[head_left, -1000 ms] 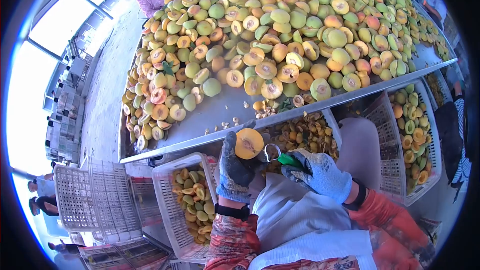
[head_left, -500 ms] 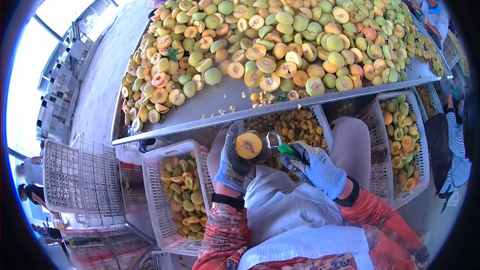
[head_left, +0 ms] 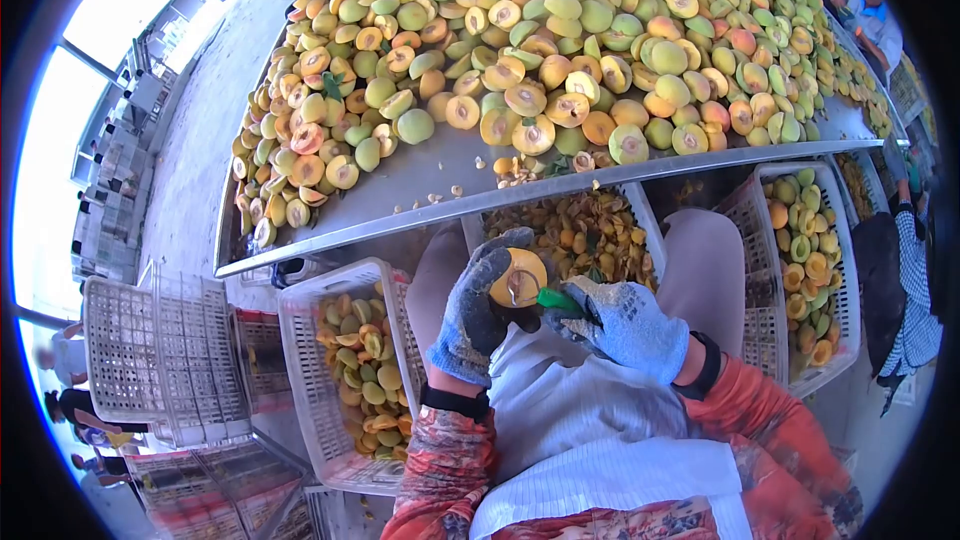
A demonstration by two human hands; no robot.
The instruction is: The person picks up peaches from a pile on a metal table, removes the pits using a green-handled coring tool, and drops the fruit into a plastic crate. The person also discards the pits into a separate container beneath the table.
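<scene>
My left hand (head_left: 468, 318), in a blue and dark grey work glove, is closed around a halved peach (head_left: 503, 290) with its cut face up. In my right hand (head_left: 630, 328), gloved alike, is the green handle of a loop-bladed pitting tool (head_left: 556, 301). The tool's thin metal loop lies on the cut face, around the middle of the peach half. Both hands are above my lap, short of the metal table (head_left: 390, 227). Below and beyond them stands a crate (head_left: 652, 252) of fruit scraps and pits.
Halved peaches (head_left: 560, 50) are heaped over the table, with pit bits near its front edge. Peach halves fill a white crate (head_left: 303, 380) at my left and another crate (head_left: 848, 280) at my right. Stacked crates (head_left: 125, 350) stand far left. Co-workers (head_left: 880, 35) sit around the table.
The tool's loop has moved left from beside the peach half onto its cut face. My left hand has shifted slightly right, and the peach has tilted. The view has shifted a little.
</scene>
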